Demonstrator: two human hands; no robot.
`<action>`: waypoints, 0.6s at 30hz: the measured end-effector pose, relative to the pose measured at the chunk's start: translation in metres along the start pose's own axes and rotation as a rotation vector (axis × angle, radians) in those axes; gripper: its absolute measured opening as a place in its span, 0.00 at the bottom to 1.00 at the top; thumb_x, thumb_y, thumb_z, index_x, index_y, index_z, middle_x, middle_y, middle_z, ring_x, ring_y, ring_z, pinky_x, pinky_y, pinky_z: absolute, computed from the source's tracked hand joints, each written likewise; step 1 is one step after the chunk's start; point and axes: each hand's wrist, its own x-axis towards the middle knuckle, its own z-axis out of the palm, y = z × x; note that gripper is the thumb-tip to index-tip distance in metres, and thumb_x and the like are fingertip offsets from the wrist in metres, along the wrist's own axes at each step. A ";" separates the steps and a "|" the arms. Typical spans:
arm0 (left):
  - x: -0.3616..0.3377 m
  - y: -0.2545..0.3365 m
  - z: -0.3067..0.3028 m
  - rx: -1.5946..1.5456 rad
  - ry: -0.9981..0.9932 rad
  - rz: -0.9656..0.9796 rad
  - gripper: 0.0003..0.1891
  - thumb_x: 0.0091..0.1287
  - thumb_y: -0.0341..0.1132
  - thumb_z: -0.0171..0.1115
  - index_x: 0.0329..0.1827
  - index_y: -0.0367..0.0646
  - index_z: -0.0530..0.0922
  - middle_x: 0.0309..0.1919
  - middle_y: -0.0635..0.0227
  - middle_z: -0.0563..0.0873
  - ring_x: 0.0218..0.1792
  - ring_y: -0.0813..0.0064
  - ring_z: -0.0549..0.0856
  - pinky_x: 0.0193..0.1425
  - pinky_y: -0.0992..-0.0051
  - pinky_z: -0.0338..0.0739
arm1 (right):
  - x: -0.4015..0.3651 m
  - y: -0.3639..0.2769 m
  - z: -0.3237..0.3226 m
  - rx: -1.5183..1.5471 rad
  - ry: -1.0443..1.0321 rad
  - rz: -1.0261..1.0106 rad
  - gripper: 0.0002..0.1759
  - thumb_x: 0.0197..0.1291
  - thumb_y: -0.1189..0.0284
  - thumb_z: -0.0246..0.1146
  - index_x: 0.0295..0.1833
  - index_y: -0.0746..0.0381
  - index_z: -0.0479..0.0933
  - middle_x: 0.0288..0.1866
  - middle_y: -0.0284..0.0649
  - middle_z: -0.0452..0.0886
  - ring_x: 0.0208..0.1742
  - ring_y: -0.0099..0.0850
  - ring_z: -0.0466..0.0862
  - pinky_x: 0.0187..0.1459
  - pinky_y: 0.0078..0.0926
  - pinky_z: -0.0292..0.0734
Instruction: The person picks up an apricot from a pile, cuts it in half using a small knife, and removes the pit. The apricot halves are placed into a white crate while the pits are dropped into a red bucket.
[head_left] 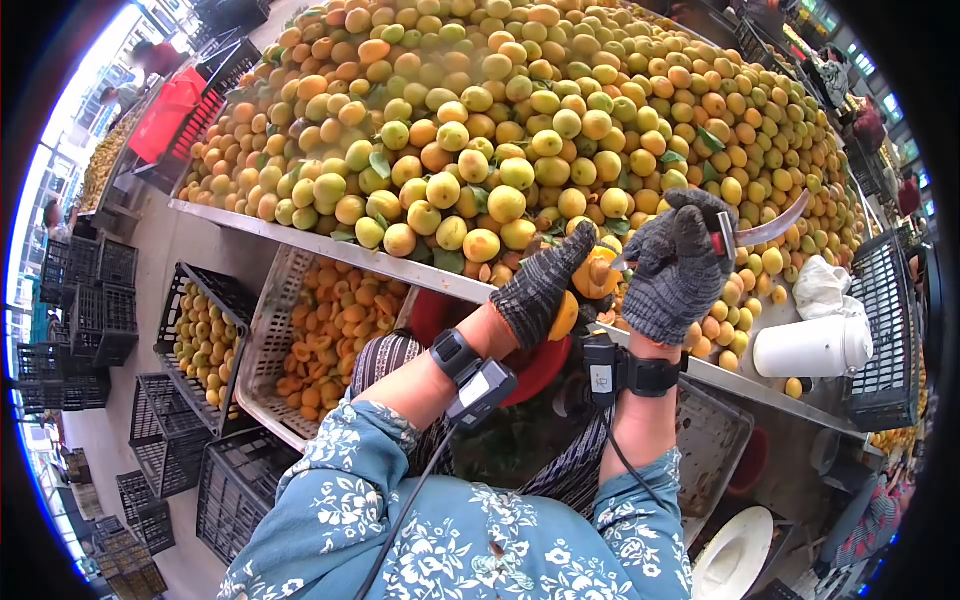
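Note:
My left hand (545, 288), in a dark grey knitted glove, is closed around a cut apricot (598, 277) whose orange flesh and brown middle show. Another orange apricot piece (565, 316) sits lower, against the fingers of that hand. My right hand (680, 270), gloved the same way, grips a knife with a red part by the fist and a curved metal blade (780, 225) pointing up and right. On the other side of the fist, a small metal tip (619, 263) lies close to the cut apricot. Both hands are above the near edge of the fruit table.
A big heap of apricots (505, 205) covers the metal-edged table (330, 243). Below left stand a pale crate (262, 345) of apricot halves and a black crate (240, 300) of whole fruit. A white container (812, 347) lies at right. A red basin (540, 370) is beneath my hands.

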 end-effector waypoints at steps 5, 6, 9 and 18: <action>-0.002 -0.043 -0.019 0.588 -0.188 0.460 0.43 0.56 0.33 0.68 0.73 0.27 0.56 0.64 0.38 0.70 0.65 0.44 0.72 0.71 0.58 0.64 | -0.001 0.014 0.007 -0.058 0.105 0.005 0.11 0.59 0.68 0.69 0.40 0.64 0.77 0.15 0.29 0.70 0.10 0.18 0.66 0.13 0.18 0.62; -0.001 -0.047 -0.019 0.574 -0.159 0.533 0.42 0.58 0.35 0.67 0.73 0.26 0.56 0.64 0.37 0.70 0.65 0.45 0.72 0.71 0.58 0.64 | 0.001 0.015 0.007 0.000 0.082 -0.005 0.12 0.60 0.67 0.68 0.40 0.64 0.77 0.15 0.29 0.70 0.10 0.19 0.67 0.13 0.18 0.61; 0.000 -0.042 -0.013 0.414 -0.153 0.354 0.29 0.66 0.27 0.57 0.71 0.33 0.63 0.66 0.46 0.71 0.67 0.53 0.72 0.72 0.62 0.64 | 0.008 0.021 0.002 0.056 0.098 0.023 0.12 0.61 0.66 0.68 0.41 0.64 0.77 0.14 0.31 0.70 0.08 0.20 0.67 0.11 0.19 0.59; 0.017 -0.042 -0.003 0.634 -0.105 0.287 0.16 0.67 0.28 0.52 0.57 0.37 0.75 0.47 0.50 0.81 0.52 0.50 0.79 0.57 0.60 0.74 | 0.003 0.036 -0.003 -0.155 0.119 0.030 0.12 0.63 0.67 0.66 0.43 0.65 0.75 0.15 0.30 0.69 0.09 0.21 0.66 0.13 0.20 0.63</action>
